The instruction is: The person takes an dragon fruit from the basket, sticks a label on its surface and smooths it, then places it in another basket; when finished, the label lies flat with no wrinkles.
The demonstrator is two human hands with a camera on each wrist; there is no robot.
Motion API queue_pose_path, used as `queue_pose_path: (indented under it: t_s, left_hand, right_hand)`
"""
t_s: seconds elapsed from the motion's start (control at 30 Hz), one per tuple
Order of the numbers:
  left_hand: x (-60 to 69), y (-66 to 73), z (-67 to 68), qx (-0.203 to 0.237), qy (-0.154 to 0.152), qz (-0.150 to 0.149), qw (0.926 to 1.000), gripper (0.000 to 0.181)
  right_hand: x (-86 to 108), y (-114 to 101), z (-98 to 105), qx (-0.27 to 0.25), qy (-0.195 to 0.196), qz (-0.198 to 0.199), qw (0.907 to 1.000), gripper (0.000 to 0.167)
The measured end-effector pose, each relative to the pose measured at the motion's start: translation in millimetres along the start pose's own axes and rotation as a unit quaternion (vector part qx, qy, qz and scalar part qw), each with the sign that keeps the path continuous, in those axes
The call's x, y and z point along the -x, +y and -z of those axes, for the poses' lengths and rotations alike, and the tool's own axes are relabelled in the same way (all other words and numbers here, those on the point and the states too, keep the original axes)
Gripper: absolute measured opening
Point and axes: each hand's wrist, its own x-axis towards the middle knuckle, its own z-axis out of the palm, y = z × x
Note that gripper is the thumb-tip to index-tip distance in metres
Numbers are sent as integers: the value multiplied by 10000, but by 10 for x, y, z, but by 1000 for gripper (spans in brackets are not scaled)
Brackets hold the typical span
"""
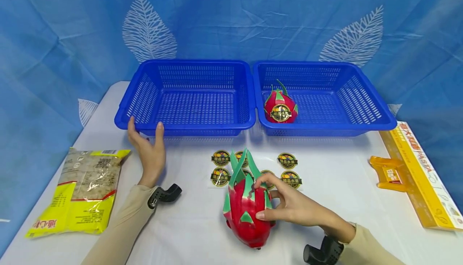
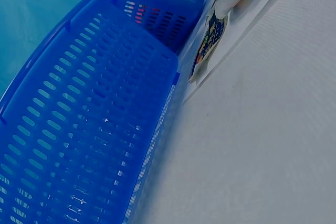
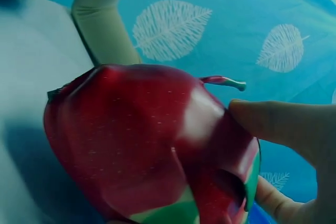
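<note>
In the head view, my right hand (image 1: pixel 289 204) grips a red dragon fruit (image 1: pixel 247 216) with green leaf tips, thumb and fingers on its right side. The right wrist view shows the fruit (image 3: pixel 126 145) up close, with the thumb and a finger of that hand (image 3: pixel 294 145) at its edge. My left hand (image 1: pixel 150 158) holds nothing, its fingers spread and pointing at the front rim of the left blue basket (image 1: pixel 188 127); whether they touch it I cannot tell. Round black-and-gold stickers (image 1: pixel 287 160) lie behind the fruit, some partly hidden by it.
A second dragon fruit (image 1: pixel 278 106) bearing a round sticker sits in the right blue basket (image 1: pixel 325 127). A yellow food bag (image 1: pixel 87 192) lies at the left. At the right are a long yellow pasta box (image 1: pixel 423 176) and an orange plastic holder (image 1: pixel 388 173). Blue cloth (image 1: pixel 231 15) hangs behind.
</note>
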Motion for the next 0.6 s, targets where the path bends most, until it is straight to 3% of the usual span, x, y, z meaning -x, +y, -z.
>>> queue_pose_path:
  t_s: [0.33,0.6]
  left_hand:
    - [-7,-4,-2,47,-13,36,10000,73]
    - [0,-10,9,-28,39,26,10000,73]
  right_hand:
    - [56,22,-22,143,-115,-319,9993,46]
    - [52,35,27,894,-106,-558,9944,46]
